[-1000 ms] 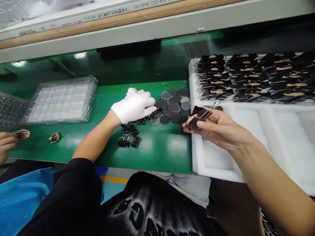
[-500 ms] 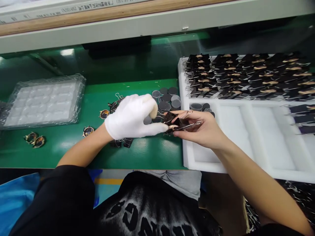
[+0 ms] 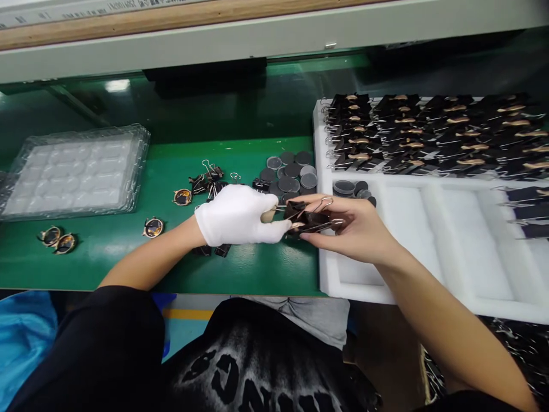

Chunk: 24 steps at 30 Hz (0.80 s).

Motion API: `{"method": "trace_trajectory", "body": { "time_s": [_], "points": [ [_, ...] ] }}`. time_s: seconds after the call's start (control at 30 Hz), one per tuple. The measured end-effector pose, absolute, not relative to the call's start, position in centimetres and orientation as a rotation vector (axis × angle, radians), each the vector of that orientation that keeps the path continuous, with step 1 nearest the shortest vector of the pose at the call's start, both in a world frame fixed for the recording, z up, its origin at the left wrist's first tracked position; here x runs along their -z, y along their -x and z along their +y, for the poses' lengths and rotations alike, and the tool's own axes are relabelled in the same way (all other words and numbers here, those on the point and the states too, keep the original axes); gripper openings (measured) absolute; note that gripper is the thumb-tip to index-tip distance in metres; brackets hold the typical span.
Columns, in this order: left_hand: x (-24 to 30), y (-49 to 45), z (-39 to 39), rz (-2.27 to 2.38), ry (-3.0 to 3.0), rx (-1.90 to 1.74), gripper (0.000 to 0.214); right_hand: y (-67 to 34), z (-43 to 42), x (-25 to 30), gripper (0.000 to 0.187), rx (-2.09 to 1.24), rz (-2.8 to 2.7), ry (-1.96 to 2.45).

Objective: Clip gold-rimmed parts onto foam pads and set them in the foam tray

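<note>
In front of me, black binder clips (image 3: 316,221) with wire handles are clamped around a gold-rimmed watch case (image 3: 295,227), mostly hidden by the clips and fingers. My left hand (image 3: 240,216), in a white glove, pinches the case's left end between thumb and fingers. From the right, my bare right hand (image 3: 358,229) is closed around the clips and their wire handles. Loose binder clips (image 3: 210,178) lie beyond and beneath my left wrist. Behind my hands lie grey and black discs (image 3: 293,170) in a loose group.
Gold watch cases (image 3: 153,227) lie on the green table (image 3: 257,272). Clear plastic trays (image 3: 72,171) are stacked at left. At right, a white foam tray (image 3: 328,269) holds rows of clipped cases (image 3: 403,129) and several discs (image 3: 344,187). More clips (image 3: 514,349) fill a container below.
My left hand has lowered slightly, its fingers closing nearer the thumb at the clipped case. My right hand keeps its hold, and the wire handles have shifted a little.
</note>
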<state>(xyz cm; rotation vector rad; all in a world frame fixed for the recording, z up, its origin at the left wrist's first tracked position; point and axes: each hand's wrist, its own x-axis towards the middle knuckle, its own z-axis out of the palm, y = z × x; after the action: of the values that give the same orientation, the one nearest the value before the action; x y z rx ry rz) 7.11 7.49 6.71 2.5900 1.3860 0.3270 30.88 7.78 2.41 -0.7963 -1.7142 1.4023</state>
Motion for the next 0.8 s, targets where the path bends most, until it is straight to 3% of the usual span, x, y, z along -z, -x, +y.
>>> {"method": "trace_trajectory", "body": {
  "time_s": [0.23, 0.47, 0.8],
  "points": [
    [-6.7, -7.3, 7.6, 1.286, -2.229, -0.604, 0.044, -30.3, 8.8, -2.3, 0.037, -1.566, -0.940, 0.915],
    [-6.2, -7.6, 7.2, 1.253, -2.037, -0.541, 0.043, -29.3, 8.6, -2.1, 0.047, -1.636, -0.944, 0.913],
    [-5.9, -7.8, 7.4, 1.319, -2.069, -0.491, 0.043, -28.6, 8.2, -1.1, 0.049, -1.636, -0.902, 0.921]
  ]
}}
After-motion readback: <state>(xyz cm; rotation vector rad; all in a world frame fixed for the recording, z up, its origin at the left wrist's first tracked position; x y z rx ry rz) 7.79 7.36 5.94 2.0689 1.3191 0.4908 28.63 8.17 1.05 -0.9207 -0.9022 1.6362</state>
